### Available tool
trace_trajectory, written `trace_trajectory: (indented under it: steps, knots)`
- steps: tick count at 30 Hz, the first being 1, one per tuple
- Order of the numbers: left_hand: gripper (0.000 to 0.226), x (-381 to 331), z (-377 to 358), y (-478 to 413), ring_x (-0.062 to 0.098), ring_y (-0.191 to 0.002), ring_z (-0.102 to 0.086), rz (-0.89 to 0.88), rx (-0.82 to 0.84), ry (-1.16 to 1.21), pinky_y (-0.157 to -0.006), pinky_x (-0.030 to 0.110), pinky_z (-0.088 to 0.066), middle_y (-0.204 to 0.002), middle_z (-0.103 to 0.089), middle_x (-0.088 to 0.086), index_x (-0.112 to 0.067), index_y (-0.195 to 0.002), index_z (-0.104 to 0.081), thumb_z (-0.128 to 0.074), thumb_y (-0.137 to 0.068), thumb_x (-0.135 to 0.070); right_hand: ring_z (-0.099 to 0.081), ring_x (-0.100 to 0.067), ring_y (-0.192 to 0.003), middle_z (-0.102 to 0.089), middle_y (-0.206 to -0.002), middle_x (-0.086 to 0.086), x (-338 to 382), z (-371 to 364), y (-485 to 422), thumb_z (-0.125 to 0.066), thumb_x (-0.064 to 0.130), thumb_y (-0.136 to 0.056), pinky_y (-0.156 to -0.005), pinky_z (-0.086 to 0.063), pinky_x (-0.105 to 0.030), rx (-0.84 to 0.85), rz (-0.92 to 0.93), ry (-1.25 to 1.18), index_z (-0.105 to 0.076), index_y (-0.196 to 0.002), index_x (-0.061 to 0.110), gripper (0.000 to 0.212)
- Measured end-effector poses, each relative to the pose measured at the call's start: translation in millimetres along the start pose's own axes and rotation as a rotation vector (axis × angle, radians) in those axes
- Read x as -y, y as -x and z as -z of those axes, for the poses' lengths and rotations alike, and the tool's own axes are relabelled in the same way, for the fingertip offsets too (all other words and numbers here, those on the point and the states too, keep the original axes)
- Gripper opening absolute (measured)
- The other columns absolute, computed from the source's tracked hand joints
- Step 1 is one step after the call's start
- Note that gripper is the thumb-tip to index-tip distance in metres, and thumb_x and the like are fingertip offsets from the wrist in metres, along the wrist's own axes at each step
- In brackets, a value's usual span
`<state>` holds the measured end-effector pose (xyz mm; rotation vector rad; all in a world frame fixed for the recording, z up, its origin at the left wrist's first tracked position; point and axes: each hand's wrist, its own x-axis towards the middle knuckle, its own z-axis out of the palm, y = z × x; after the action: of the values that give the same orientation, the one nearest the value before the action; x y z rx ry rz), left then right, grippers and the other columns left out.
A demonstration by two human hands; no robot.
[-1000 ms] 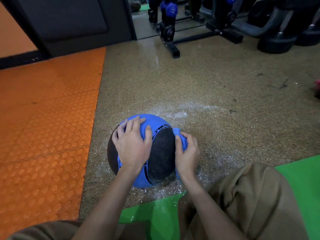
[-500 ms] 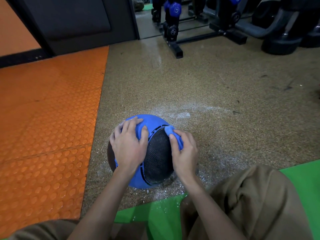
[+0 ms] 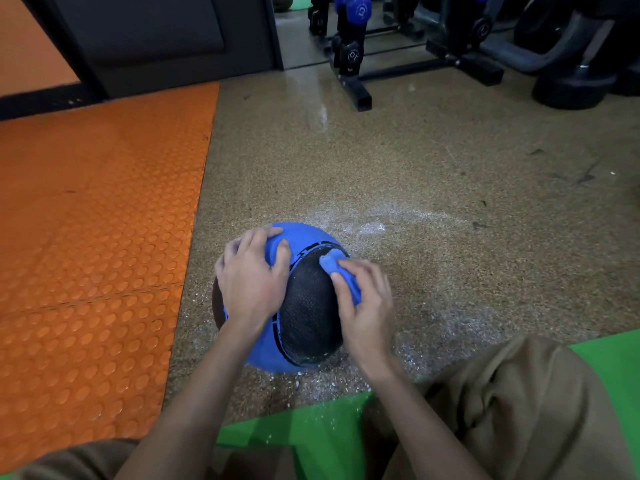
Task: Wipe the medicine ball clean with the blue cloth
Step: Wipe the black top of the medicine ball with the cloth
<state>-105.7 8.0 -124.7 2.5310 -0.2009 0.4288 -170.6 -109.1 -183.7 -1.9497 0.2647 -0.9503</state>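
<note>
Gym floor, lower centre of the frame: we look down on a blue-and-black medicine ball [image 3: 304,317] resting on the speckled tan floor [image 3: 433,161], just beyond the edge of a green mat [image 3: 311,434]. Our left hand [image 3: 251,282] lies spread over the ball's upper left side, fingers extended and following the curve, thumb pressed on the blue panel; it holds nothing but steadies the ball. Our right hand [image 3: 369,306] has its fingers curled round a bunched blue cloth [image 3: 341,275] and presses it against the upper right edge of the ball's black textured panel, with a tuft of cloth poking out past the fingertips. White specks [image 3: 367,226] dust the floor around the ball and the near edge of the green mat. An orange studded mat [image 3: 97,220] fills the left of the frame. A black rack of dumbbells [image 3: 353,60] stands at upper centre.
</note>
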Motion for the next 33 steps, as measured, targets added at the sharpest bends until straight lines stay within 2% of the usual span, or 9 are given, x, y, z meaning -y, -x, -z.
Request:
trace_trajectory:
  steps: [5, 11, 13, 16, 18, 24, 26, 30, 33]
  knots:
    - [0.047, 6, 3, -6, 0.023, -0.121, -0.043, 0.033, 0.019, 0.062, -0.101, 0.037, -0.027, -0.124, -0.06, -0.009, -0.028, -0.115, -0.063, -0.036, -0.081, -0.047, -0.061, -0.024, -0.095, -0.063, -0.093, 0.0, -35, -2, -17, -0.057, 0.019, -0.09, -0.078, -0.041, -0.027, 0.055, -0.537, -0.1, -0.066, -0.099, 0.011, 0.015]
    - [0.044, 9, 4, -9, 0.023, -0.119, -0.046, 0.021, 0.027, 0.064, -0.101, 0.037, -0.029, -0.122, -0.061, -0.01, -0.027, -0.112, -0.063, -0.038, -0.081, -0.045, -0.054, -0.012, -0.09, -0.065, -0.099, 0.001, 14, -7, -17, -0.051, 0.033, -0.088, -0.082, -0.039, -0.022, 0.059, -0.004, 0.018, -0.068, -0.099, 0.016, 0.026]
    - [0.044, 9, 4, -10, 0.023, -0.119, -0.045, 0.025, 0.034, 0.073, -0.101, 0.038, -0.029, -0.122, -0.061, -0.01, -0.027, -0.112, -0.063, -0.038, -0.081, -0.046, -0.056, -0.014, -0.088, -0.066, -0.099, -0.001, 2, -10, -24, -0.052, 0.035, -0.089, -0.08, -0.041, -0.025, 0.042, -0.07, 0.053, -0.068, -0.1, 0.015, 0.027]
    - [0.046, 6, 4, -13, 0.023, -0.119, -0.045, 0.04, 0.037, 0.071, -0.101, 0.037, -0.029, -0.123, -0.06, -0.01, -0.027, -0.113, -0.063, -0.037, -0.08, -0.047, -0.062, -0.021, -0.089, -0.069, -0.098, -0.005, -34, -9, -33, -0.056, 0.028, -0.09, -0.076, -0.042, -0.029, 0.107, -0.469, -0.027, -0.067, -0.098, 0.015, 0.02]
    - [0.047, 2, 2, -13, 0.023, -0.119, -0.046, 0.029, 0.046, 0.05, -0.102, 0.038, -0.03, -0.123, -0.061, -0.01, -0.027, -0.113, -0.063, -0.037, -0.08, -0.047, -0.063, -0.026, -0.091, -0.07, -0.095, -0.006, -40, -6, -37, -0.058, 0.023, -0.09, -0.077, -0.043, -0.03, 0.116, -0.594, -0.069, -0.068, -0.095, 0.014, 0.014]
    - [0.046, 2, 1, -18, 0.023, -0.118, -0.047, 0.012, 0.069, 0.042, -0.101, 0.037, -0.031, -0.123, -0.061, -0.011, -0.028, -0.112, -0.064, -0.037, -0.079, -0.047, -0.059, -0.014, -0.087, -0.067, -0.097, 0.003, 7, -4, -36, -0.057, 0.028, -0.088, -0.078, -0.042, -0.027, 0.076, -0.093, 0.008, -0.068, -0.096, 0.017, 0.018]
    - [0.046, 3, 2, -19, 0.022, -0.119, -0.046, 0.017, 0.069, 0.054, -0.101, 0.036, -0.031, -0.123, -0.06, -0.012, -0.028, -0.112, -0.063, -0.037, -0.079, -0.047, -0.06, -0.016, -0.09, -0.066, -0.099, 0.001, -1, -9, -35, -0.055, 0.029, -0.088, -0.08, -0.043, -0.028, 0.073, -0.109, 0.015, -0.067, -0.098, 0.016, 0.021]
    - [0.047, -1, 1, -19, 0.022, -0.119, -0.046, 0.032, 0.066, 0.054, -0.102, 0.037, -0.031, -0.123, -0.061, -0.011, -0.028, -0.112, -0.064, -0.037, -0.079, -0.047, -0.062, -0.023, -0.093, -0.068, -0.098, -0.003, -33, -6, -38, -0.057, 0.023, -0.09, -0.077, -0.041, -0.026, 0.083, -0.455, -0.067, -0.067, -0.097, 0.014, 0.015]
    - [0.049, -6, 0, -19, 0.022, -0.119, -0.045, 0.031, 0.081, 0.019, -0.101, 0.036, -0.029, -0.122, -0.061, -0.009, -0.027, -0.112, -0.063, -0.035, -0.079, -0.047, -0.061, -0.021, -0.089, -0.067, -0.098, -0.001, -14, -4, -35, -0.058, 0.025, -0.088, -0.078, -0.04, -0.028, 0.042, -0.306, 0.025, -0.067, -0.096, 0.016, 0.016]
